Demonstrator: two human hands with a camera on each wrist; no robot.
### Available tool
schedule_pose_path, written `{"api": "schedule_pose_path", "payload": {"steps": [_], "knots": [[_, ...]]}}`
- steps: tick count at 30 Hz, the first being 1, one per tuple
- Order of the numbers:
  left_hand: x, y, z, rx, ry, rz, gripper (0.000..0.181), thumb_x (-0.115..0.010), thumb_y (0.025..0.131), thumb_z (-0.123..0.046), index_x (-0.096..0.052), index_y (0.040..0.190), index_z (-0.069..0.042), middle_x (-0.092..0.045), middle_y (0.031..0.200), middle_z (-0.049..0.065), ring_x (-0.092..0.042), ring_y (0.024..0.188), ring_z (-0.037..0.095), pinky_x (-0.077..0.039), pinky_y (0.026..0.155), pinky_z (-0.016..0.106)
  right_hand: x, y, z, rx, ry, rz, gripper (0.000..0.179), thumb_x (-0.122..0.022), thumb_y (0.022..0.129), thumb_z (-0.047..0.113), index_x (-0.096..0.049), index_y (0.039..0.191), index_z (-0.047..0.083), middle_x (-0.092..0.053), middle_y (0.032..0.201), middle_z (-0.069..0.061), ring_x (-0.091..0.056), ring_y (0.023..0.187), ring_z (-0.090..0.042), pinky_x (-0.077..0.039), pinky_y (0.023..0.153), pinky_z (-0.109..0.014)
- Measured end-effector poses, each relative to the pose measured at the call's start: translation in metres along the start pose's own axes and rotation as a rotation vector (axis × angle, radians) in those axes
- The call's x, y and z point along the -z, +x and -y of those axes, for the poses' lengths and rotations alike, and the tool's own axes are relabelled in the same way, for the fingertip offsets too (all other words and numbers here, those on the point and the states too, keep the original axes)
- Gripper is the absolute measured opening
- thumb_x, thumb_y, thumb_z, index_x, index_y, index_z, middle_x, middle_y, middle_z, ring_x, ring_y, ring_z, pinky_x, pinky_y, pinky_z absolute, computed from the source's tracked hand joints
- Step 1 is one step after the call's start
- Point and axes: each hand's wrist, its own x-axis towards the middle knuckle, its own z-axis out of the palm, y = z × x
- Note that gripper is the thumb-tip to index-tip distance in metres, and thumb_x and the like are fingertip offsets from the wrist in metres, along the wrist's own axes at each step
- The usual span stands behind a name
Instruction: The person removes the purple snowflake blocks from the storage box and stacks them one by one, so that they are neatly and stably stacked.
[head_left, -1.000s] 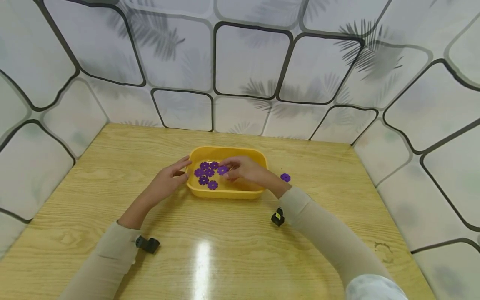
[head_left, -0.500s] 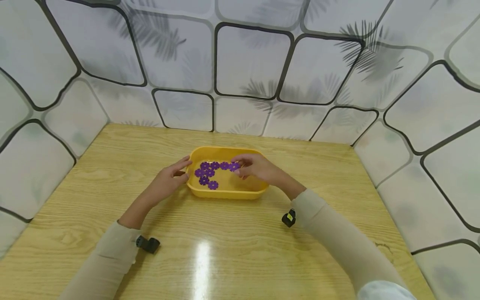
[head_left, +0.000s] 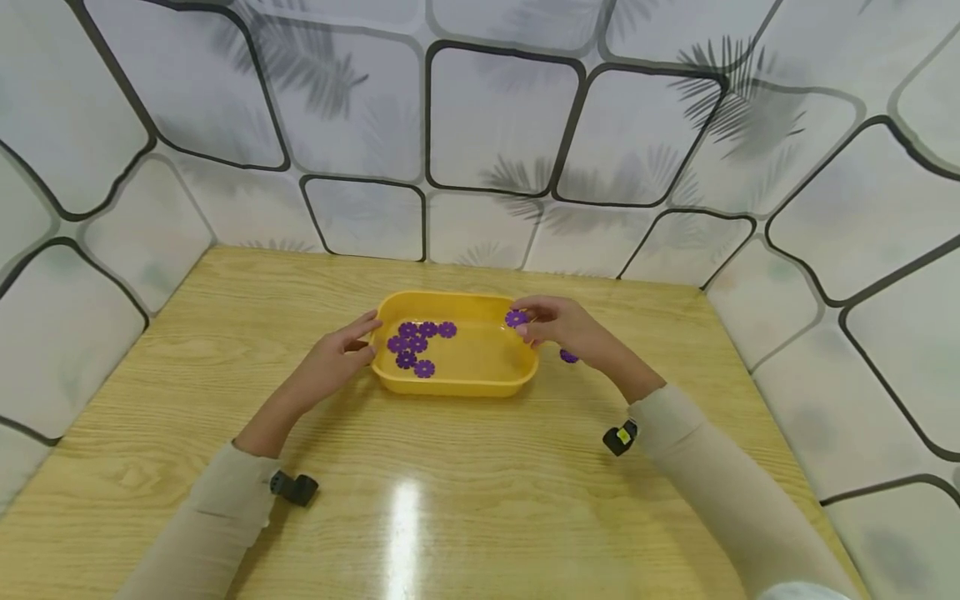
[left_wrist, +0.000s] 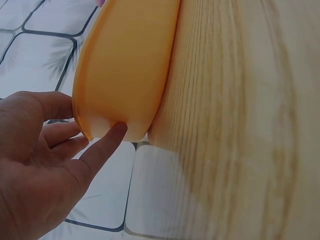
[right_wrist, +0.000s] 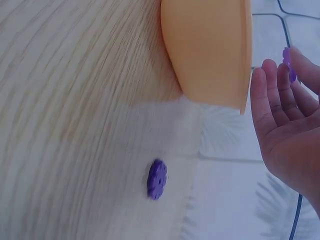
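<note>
A yellow plastic basin (head_left: pixel 480 387) sits on the wooden table, with several purple flower-shaped discs (head_left: pixel 417 342) gathered in its left part. My left hand (head_left: pixel 335 362) holds the basin's left end, fingertips at the rim and thumb (left_wrist: pixel 107 142) against the outer wall. Above the basin's right end, my right hand (head_left: pixel 566 329) pinches one purple notched disc (head_left: pixel 516 319) between thumb and fingertips; the right wrist view shows this disc edge-on. Another purple disc (right_wrist: pixel 157 179) lies on the table just right of the basin, partly hidden by the right hand in the head view.
The light wooden table (head_left: pixel 300 283) meets patterned walls (head_left: pixel 495 125) at the back and both sides. Small black devices are attached at the left cuff (head_left: pixel 294 488) and right cuff (head_left: pixel 620 437).
My right hand has moved right, carrying a disc from among the others to the basin's right end. One more disc now lies in the basin's row. My left hand stays in place.
</note>
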Motion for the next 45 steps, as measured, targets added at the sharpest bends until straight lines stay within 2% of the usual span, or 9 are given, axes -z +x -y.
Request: {"api": "schedule_pose_path", "payload": {"steps": [4, 10, 14, 22, 30, 40, 45], "knots": [[0.001, 0.0, 0.0, 0.003, 0.002, -0.002, 0.055, -0.048, 0.107, -0.018, -0.032, 0.158, -0.009, -0.016, 0.17, 0.002, -0.048, 0.135, 0.04, -0.047, 0.105, 0.053, 0.01, -0.009, -0.01, -0.024, 0.002, -0.048, 0.046, -0.068, 0.097, 0.017, -0.057, 0.14, 0.007, -0.066, 0.124, -0.018, -0.068, 0.095, -0.031, -0.052, 0.092, -0.063], [0.001, 0.0, 0.001, -0.003, 0.019, -0.013, 0.054, -0.048, 0.107, -0.018, -0.033, 0.158, -0.009, -0.017, 0.17, 0.002, -0.05, 0.133, 0.039, -0.048, 0.103, 0.05, 0.025, -0.02, -0.032, -0.091, -0.09, -0.101, 0.049, -0.068, 0.097, 0.024, -0.056, 0.142, 0.008, -0.065, 0.125, -0.015, -0.065, 0.099, -0.035, -0.058, 0.085, -0.049], [0.001, 0.001, 0.001, -0.006, 0.014, -0.011, 0.054, -0.048, 0.107, -0.018, -0.033, 0.158, -0.009, -0.017, 0.17, 0.003, -0.05, 0.133, 0.039, -0.049, 0.104, 0.051, 0.034, -0.026, -0.043, -0.114, -0.14, -0.125, 0.05, -0.067, 0.098, 0.025, -0.055, 0.143, 0.008, -0.065, 0.128, -0.015, -0.064, 0.104, -0.028, -0.059, 0.084, -0.042], [0.001, 0.001, 0.002, -0.006, 0.001, -0.002, 0.055, -0.048, 0.106, -0.016, -0.033, 0.158, -0.007, -0.016, 0.17, 0.003, -0.048, 0.135, 0.041, -0.047, 0.106, 0.054, 0.042, -0.037, -0.062, -0.147, -0.159, -0.116, 0.05, -0.065, 0.099, 0.023, -0.053, 0.144, 0.003, -0.063, 0.128, -0.021, -0.065, 0.085, -0.034, -0.059, 0.077, -0.043], [0.0, 0.001, 0.001, 0.006, -0.009, 0.004, 0.055, -0.049, 0.106, -0.017, -0.033, 0.158, -0.008, -0.016, 0.17, 0.003, -0.047, 0.136, 0.041, -0.046, 0.107, 0.055, 0.047, -0.041, -0.079, -0.172, -0.218, -0.119, 0.047, -0.065, 0.099, 0.023, -0.055, 0.141, 0.003, -0.063, 0.123, -0.021, -0.062, 0.09, -0.027, -0.056, 0.069, -0.032], [0.0, 0.002, 0.002, 0.017, -0.005, 0.003, 0.056, -0.048, 0.106, -0.018, -0.032, 0.159, -0.009, -0.017, 0.17, 0.002, -0.047, 0.136, 0.04, -0.046, 0.107, 0.054, 0.043, -0.041, -0.086, -0.19, -0.251, -0.096, 0.045, -0.064, 0.1, 0.023, -0.056, 0.14, 0.004, -0.062, 0.12, -0.021, -0.057, 0.079, -0.024, -0.053, 0.062, -0.031], [0.0, 0.001, 0.001, 0.012, -0.001, -0.001, 0.056, -0.048, 0.106, -0.018, -0.032, 0.158, -0.008, -0.017, 0.17, 0.003, -0.047, 0.135, 0.04, -0.046, 0.107, 0.055, 0.043, -0.04, -0.089, -0.198, -0.264, -0.097, 0.046, -0.064, 0.1, 0.023, -0.055, 0.141, 0.005, -0.062, 0.122, -0.02, -0.056, 0.081, -0.023, -0.052, 0.063, -0.03]]}}
